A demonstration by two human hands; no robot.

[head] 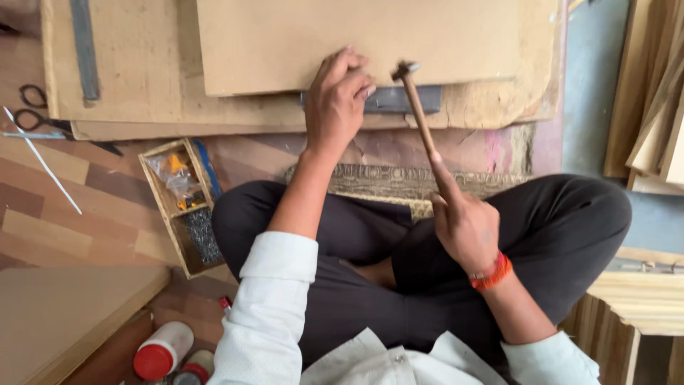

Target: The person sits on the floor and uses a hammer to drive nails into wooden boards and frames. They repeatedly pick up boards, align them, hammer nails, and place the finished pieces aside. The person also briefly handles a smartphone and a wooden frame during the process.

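Your right hand [464, 227] has its grip closed around the lower end of the wooden handle of the hammer [419, 117], forefinger laid up along the shaft, and the metal head sits just right of centre near the top of the frame, over the near edge of the fibreboard panel [285, 43]. Your left hand [338, 96] is curled with its fingertips pinched together on that same edge, just beside the hammer head; it may be steadying a small nail, but the view is too coarse to tell.

That closeness is the main hazard: with the fingertips so near the head, a blow that lands slightly left would catch them. Holding the handle far down gives reach but less control, so a glancing strike could skid off the panel edge and dent it, or bend whatever is being driven.

Under the panel edge lies a grey metal bar [399, 100] on a larger worn board [128, 85]. If the panel shifts on that stack it could slide under a blow.

Further out, at the left of the frame, an open wooden box of nails and small hardware [187, 207] sits near your knee, where a jolt could spill it, and scissors [39, 114] lie at the upper left on the floor [50, 214].
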